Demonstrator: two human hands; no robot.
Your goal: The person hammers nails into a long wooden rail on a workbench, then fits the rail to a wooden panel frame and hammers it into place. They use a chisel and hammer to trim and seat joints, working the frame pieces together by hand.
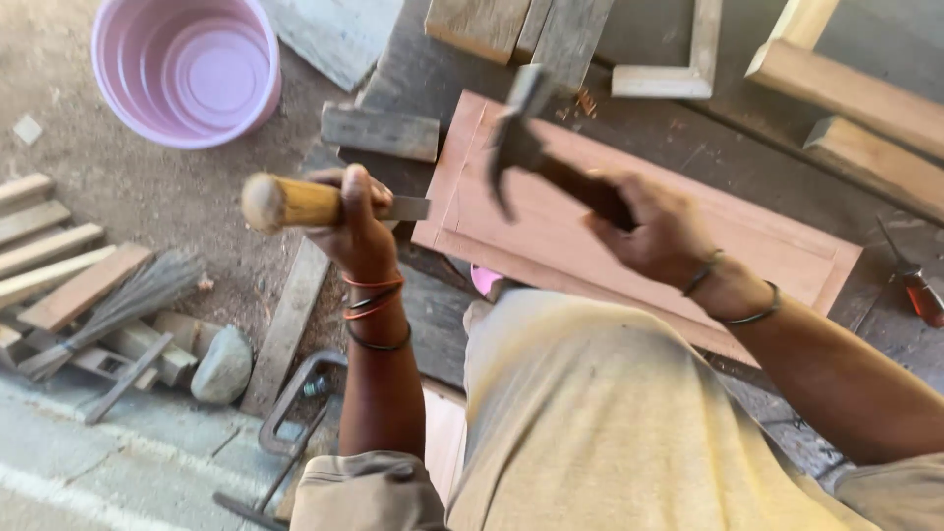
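Left hand (pixel 356 231): we are gripping the chisel (pixel 324 205), lying level, blade touching the panel (pixel 629 236).
Right hand (pixel 654 224): we are clasping the hammer (pixel 531 147) above the panel.

A pink bucket (pixel 187 67), a straw broom (pixel 128 300), a grey stone (pixel 223 366), a red-handled screwdriver (pixel 914 280)

My wooden-handled chisel (pixel 324 205) lies level, blade tip at the reddish wood panel's (pixel 590 246) left edge; my dark hammer (pixel 536 157) is raised above that panel.
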